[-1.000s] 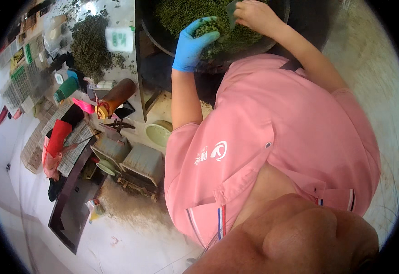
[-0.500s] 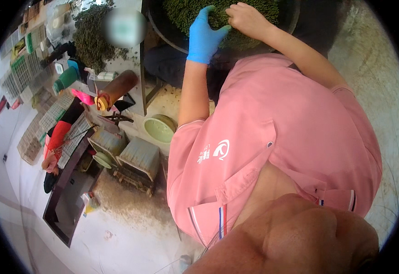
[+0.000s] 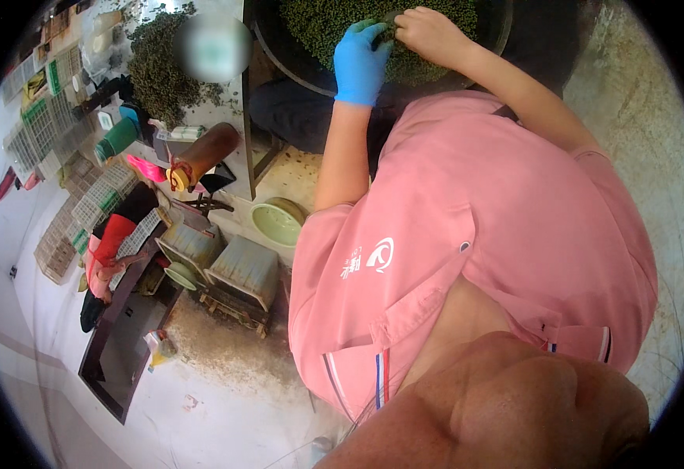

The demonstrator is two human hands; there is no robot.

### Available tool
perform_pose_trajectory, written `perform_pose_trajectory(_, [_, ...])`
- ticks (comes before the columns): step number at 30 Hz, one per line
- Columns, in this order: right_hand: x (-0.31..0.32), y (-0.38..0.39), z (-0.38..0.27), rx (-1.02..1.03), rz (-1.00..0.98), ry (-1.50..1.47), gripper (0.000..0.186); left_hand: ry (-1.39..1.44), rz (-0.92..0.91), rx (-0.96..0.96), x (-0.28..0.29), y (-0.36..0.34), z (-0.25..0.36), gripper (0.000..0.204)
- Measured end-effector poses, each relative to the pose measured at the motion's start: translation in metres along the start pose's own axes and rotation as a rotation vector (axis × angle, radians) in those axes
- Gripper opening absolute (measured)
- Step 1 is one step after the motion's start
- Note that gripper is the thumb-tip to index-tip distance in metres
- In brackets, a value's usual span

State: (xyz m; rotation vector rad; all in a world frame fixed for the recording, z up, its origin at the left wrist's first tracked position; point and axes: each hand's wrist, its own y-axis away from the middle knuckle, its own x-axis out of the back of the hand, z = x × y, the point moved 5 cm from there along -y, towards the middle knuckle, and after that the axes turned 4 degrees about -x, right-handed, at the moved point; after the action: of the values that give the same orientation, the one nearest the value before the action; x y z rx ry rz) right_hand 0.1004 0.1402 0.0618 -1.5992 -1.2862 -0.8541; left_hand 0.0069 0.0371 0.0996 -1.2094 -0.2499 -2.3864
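My left hand (image 3: pixel 360 64), in a blue glove, has its fingers bent in toward my right hand (image 3: pixel 429 36), which is bare and pinched. The fingertips meet at a small dark green clump (image 3: pixel 389 31), partly hidden by the fingers; its kind is too small to make out. Both hands are over a wide dark round basin (image 3: pixel 503 37). Many small round green berries (image 3: pixel 314 31) fill it, looking like green peppercorns.
Left of the basin, a table (image 3: pixel 236 173) bears a heap of darker green berries (image 3: pixel 154 78) and a brown cylinder (image 3: pixel 209 150). A pale green bowl (image 3: pixel 277 225) and a grey bin (image 3: pixel 244 270) stand lower. Farther left are white crates (image 3: pixel 105 195) and a person in red and black (image 3: pixel 111 241).
My left hand has moved slightly right and down, and its spread thumb and fingers have closed in toward my right hand. My right hand stays pinched, nearly in place. The view has shifted a little.
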Motion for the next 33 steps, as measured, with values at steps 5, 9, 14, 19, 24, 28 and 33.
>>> perform_pose_trajectory(5, [-0.001, 0.016, 0.005, -0.052, -0.039, -0.006, 0.008, 0.108, 0.036, 0.042, 0.001, -0.012, 0.016, 0.029])
perform_pose_trajectory(9, [0.011, 0.015, -0.003, 0.004, -0.015, -0.024, 0.007, -0.243, -0.051, -0.032, -0.015, -0.010, 0.012, 0.022])
perform_pose_trajectory(14, [0.010, 0.028, 0.014, -0.069, 0.021, -0.012, 0.005, 0.117, 0.004, -0.147, 0.004, -0.014, 0.019, 0.051])
perform_pose_trajectory(19, [0.016, 0.023, 0.013, -0.026, 0.046, -0.049, 0.004, 0.295, -0.011, 0.042, -0.005, -0.004, -0.007, 0.070])
perform_pose_trajectory(24, [0.015, 0.021, 0.009, -0.010, 0.030, -0.029, 0.003, 0.346, -0.053, 0.028, -0.009, -0.013, -0.015, 0.028])
perform_pose_trajectory(28, [0.018, 0.015, 0.005, -0.015, -0.044, -0.032, 0.008, -0.245, -0.109, -0.169, -0.013, -0.004, 0.011, 0.023])
perform_pose_trajectory(33, [0.014, 0.021, 0.008, -0.026, -0.027, -0.053, 0.006, 0.066, 0.037, 0.085, 0.023, -0.017, 0.001, 0.039])
